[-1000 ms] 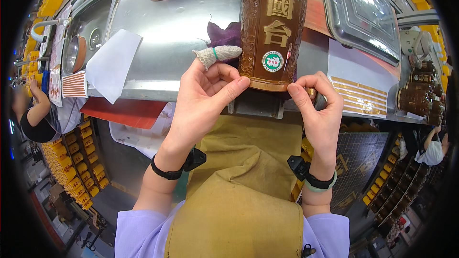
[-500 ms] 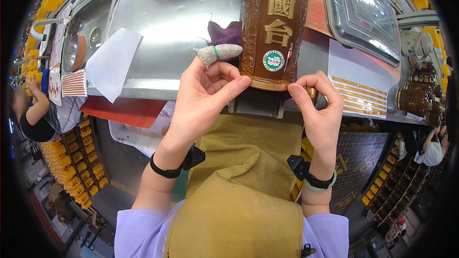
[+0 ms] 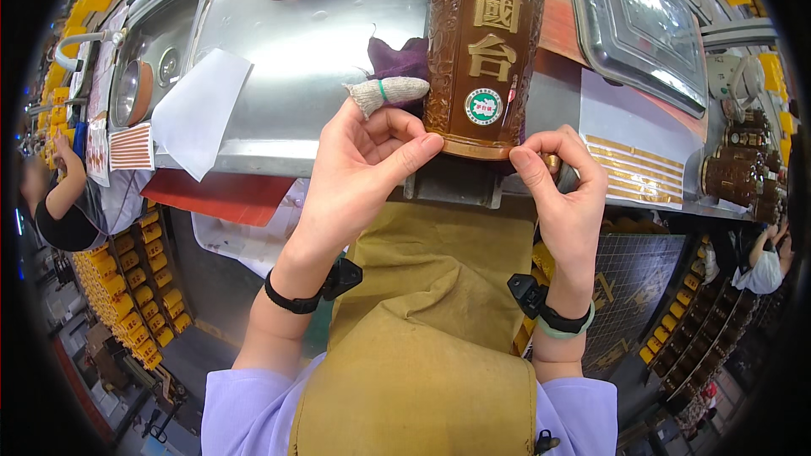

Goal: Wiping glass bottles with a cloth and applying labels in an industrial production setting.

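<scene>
Staying at the brown bottle (image 3: 483, 61), fingers (image 3: 419, 154) seemingly unmoved.

Metal tabletop (image 3: 312, 59) beyond the fingers (image 3: 395, 125), strong light glare. Metal sink (image 3: 173, 21) off to their left, grey floor (image 3: 228, 283) below-left.

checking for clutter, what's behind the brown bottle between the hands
A purple cloth pokes out past the left edge of the brown bottle. The bottle's body hides what lies directly behind it, so the cloth's full extent cannot be seen.
</scene>
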The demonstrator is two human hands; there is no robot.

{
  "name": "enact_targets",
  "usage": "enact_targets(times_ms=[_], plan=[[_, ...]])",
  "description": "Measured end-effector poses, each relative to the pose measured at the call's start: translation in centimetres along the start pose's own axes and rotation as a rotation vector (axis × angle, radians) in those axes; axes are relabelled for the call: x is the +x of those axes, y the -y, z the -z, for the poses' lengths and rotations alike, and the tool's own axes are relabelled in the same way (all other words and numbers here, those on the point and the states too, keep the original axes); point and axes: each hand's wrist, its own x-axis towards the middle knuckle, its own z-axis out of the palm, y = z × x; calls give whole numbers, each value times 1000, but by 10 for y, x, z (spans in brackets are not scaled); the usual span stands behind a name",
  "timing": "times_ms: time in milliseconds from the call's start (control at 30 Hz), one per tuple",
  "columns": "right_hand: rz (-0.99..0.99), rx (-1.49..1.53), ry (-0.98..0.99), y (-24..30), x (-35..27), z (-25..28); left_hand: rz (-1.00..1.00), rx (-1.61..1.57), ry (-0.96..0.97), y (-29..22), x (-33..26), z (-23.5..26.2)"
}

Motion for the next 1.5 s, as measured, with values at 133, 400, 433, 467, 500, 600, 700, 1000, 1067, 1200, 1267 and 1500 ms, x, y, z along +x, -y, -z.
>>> enact_targets(times_ms=[133, 400, 433, 467, 500, 600, 700, 1000, 1067, 1200, 1267, 1500], plan=[[-1, 1, -7, -1, 0, -1, -1, 17, 14, 0, 1, 2], [6, -5, 0, -1, 0, 0, -9, -1, 25, 1, 2, 4], [3, -9, -3, -1, 0, 0, -10, 6, 25, 1, 2, 3], [2, -9, 0, -1, 0, 0, -17, 8, 20, 2, 2, 3], [7, -8, -4, -1, 0, 0, -23, 10, 15, 2, 2, 2], [5, -5, -9, -1, 0, 0, -34, 21, -3, 2, 2, 0], [-13, 9, -10, -1, 0, -1, -28, 33, -7, 1, 1, -1], [-34, 21, 5, 0, 0, 1, -15, 53, -7, -1, 2, 0], [-41, 12, 9, 1, 1, 1, -17, 47, -5, 0, 2, 0], [-19, 12, -1, 2, 1, 0, -15, 36, -3, 0, 2, 0], [-9, 13, -10, 0, -1, 0, -17, 35, -7, 0, 2, -1], [-126, 49, -116, -16, -6, 22, -23, 77, -33, 0, 3, 0]])
